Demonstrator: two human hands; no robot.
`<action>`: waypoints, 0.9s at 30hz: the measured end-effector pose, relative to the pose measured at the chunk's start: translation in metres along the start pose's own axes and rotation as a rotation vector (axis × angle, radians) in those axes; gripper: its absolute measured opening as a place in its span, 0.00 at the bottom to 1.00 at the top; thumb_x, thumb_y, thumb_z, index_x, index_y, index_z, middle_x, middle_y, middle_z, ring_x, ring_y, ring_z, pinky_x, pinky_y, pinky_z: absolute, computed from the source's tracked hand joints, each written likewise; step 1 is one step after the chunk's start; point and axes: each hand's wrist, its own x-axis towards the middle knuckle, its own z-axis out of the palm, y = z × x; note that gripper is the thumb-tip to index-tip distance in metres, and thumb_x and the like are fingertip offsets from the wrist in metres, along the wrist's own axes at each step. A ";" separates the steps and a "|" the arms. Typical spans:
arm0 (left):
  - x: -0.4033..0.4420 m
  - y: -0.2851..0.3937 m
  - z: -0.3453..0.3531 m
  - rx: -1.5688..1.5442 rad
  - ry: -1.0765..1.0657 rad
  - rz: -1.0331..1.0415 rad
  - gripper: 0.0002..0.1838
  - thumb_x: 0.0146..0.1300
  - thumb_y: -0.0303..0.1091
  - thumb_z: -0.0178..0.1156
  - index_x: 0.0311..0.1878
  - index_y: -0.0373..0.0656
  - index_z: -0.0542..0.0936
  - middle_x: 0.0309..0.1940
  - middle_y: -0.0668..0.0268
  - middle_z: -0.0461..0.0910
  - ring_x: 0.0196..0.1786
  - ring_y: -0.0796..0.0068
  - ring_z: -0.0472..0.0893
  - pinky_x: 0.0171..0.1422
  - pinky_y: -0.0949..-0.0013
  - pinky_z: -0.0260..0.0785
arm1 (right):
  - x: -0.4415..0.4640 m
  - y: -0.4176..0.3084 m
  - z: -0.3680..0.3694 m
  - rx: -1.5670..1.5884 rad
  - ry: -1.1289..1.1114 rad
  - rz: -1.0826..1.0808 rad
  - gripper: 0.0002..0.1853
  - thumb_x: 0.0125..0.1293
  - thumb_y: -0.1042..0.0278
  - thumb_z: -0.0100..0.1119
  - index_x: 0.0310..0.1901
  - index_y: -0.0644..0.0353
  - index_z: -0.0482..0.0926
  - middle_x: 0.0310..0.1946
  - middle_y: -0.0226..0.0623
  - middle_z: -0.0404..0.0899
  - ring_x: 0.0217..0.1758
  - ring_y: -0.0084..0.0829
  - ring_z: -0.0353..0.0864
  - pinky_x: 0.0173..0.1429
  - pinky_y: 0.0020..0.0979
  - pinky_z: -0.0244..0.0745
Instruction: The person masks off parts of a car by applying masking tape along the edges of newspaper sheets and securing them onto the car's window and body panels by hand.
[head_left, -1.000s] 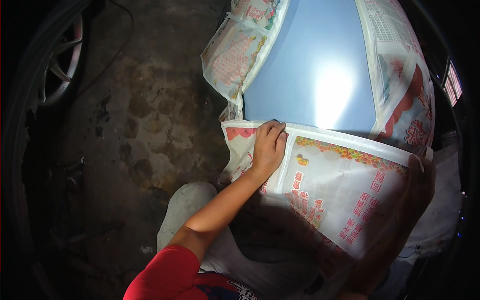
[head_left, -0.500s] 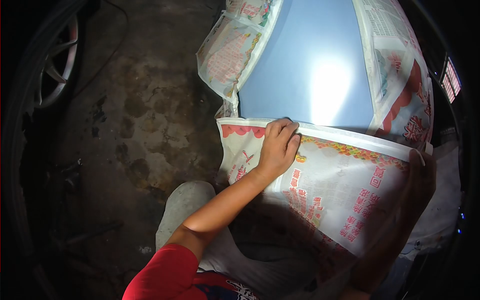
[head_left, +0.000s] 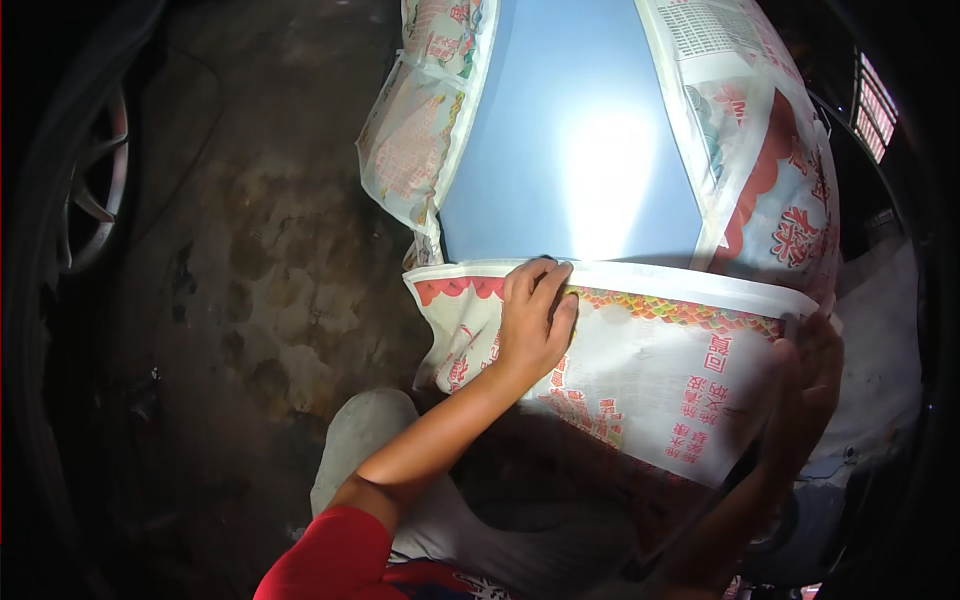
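Observation:
A newspaper sheet (head_left: 650, 345) with red print hangs from a white tape strip (head_left: 690, 283) along its top edge. This strip runs across the lower end of a smooth blue-grey panel (head_left: 540, 140). My left hand (head_left: 537, 322) is closed at the taped edge, left of the sheet's middle, its bent fingers pressed together on the strip and the thumb beside them. At the sheet's upper right corner, my right hand (head_left: 808, 365) is in shadow, its fingers closed around the corner by the end of the tape. Its fingertips are dim.
More newspaper (head_left: 410, 140) is taped along the panel's left side, and another printed covering (head_left: 760, 160) lies along its right. A vehicle wheel (head_left: 95, 190) stands at the far left. The concrete floor (head_left: 270, 250) is stained. My bent knee (head_left: 370, 430) is below the sheet.
The view has shifted, so the panel and sheet appear farther left and the taped edge slightly lower. My left hand stays on the strip; my right hand stays near the corner, its fingers slightly changed.

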 end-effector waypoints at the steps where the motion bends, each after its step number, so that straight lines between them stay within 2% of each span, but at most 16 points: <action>1: 0.000 0.000 0.001 0.004 -0.003 -0.009 0.20 0.66 0.29 0.64 0.60 0.33 0.79 0.59 0.50 0.76 0.63 0.47 0.73 0.70 0.50 0.64 | -0.002 0.004 0.000 -0.005 -0.033 0.006 0.19 0.71 0.66 0.67 0.60 0.65 0.80 0.53 0.37 0.82 0.54 0.29 0.82 0.61 0.32 0.74; 3: 0.000 -0.002 0.000 -0.024 -0.013 -0.010 0.21 0.66 0.28 0.63 0.62 0.33 0.78 0.59 0.49 0.76 0.64 0.47 0.73 0.71 0.50 0.64 | -0.007 0.004 0.003 -0.009 -0.098 0.014 0.22 0.72 0.66 0.64 0.63 0.67 0.77 0.57 0.39 0.81 0.56 0.30 0.81 0.64 0.31 0.74; 6: -0.005 -0.006 0.000 -0.056 -0.025 -0.031 0.22 0.68 0.27 0.60 0.65 0.33 0.75 0.62 0.47 0.74 0.66 0.46 0.72 0.73 0.50 0.62 | -0.004 -0.015 0.015 -0.031 -0.022 0.237 0.16 0.67 0.65 0.70 0.50 0.66 0.85 0.50 0.41 0.83 0.52 0.29 0.80 0.58 0.31 0.73; 9: -0.007 -0.006 -0.002 -0.040 -0.047 -0.040 0.21 0.71 0.27 0.57 0.65 0.33 0.75 0.63 0.45 0.72 0.66 0.45 0.72 0.75 0.50 0.61 | -0.001 -0.008 0.023 0.051 0.034 0.303 0.14 0.68 0.64 0.69 0.46 0.67 0.85 0.46 0.42 0.84 0.47 0.29 0.80 0.55 0.32 0.74; 15: -0.007 -0.003 -0.002 -0.042 -0.049 -0.025 0.22 0.70 0.27 0.58 0.67 0.33 0.75 0.63 0.46 0.72 0.66 0.46 0.71 0.74 0.50 0.61 | 0.010 -0.002 0.023 0.089 -0.027 0.273 0.13 0.71 0.64 0.67 0.45 0.68 0.84 0.37 0.39 0.83 0.42 0.29 0.79 0.51 0.33 0.73; 18: -0.006 -0.002 -0.003 0.003 -0.048 -0.012 0.23 0.70 0.27 0.58 0.66 0.34 0.75 0.63 0.46 0.72 0.66 0.46 0.71 0.74 0.51 0.60 | 0.004 -0.022 0.023 -0.176 0.004 0.067 0.10 0.71 0.67 0.64 0.44 0.67 0.84 0.36 0.40 0.81 0.39 0.34 0.80 0.49 0.35 0.74; 21: -0.003 -0.001 -0.001 0.024 -0.036 0.012 0.24 0.68 0.28 0.61 0.66 0.33 0.75 0.63 0.45 0.73 0.65 0.45 0.71 0.74 0.49 0.61 | -0.015 -0.020 0.020 -0.449 0.038 -0.324 0.09 0.73 0.66 0.60 0.45 0.63 0.83 0.39 0.44 0.82 0.44 0.43 0.82 0.51 0.40 0.75; 23: -0.002 -0.002 -0.002 0.035 -0.044 0.007 0.24 0.68 0.28 0.61 0.66 0.33 0.75 0.62 0.45 0.73 0.65 0.45 0.72 0.73 0.49 0.62 | -0.031 -0.028 0.021 -0.354 -0.012 -0.568 0.06 0.70 0.72 0.60 0.43 0.60 0.85 0.36 0.42 0.79 0.38 0.43 0.81 0.45 0.42 0.76; 25: -0.001 -0.002 -0.004 0.042 -0.050 0.008 0.24 0.68 0.28 0.61 0.66 0.33 0.75 0.62 0.46 0.74 0.64 0.45 0.72 0.73 0.49 0.62 | -0.051 -0.043 0.024 -0.297 -0.080 -0.699 0.07 0.66 0.77 0.61 0.43 0.56 0.86 0.34 0.40 0.77 0.34 0.41 0.81 0.39 0.43 0.77; 27: 0.000 0.000 -0.005 0.046 -0.055 0.011 0.23 0.68 0.28 0.61 0.65 0.33 0.75 0.61 0.46 0.74 0.64 0.46 0.73 0.73 0.49 0.62 | -0.067 -0.049 0.027 -0.274 -0.142 -0.737 0.11 0.62 0.77 0.64 0.44 0.51 0.86 0.33 0.35 0.77 0.33 0.37 0.81 0.35 0.39 0.76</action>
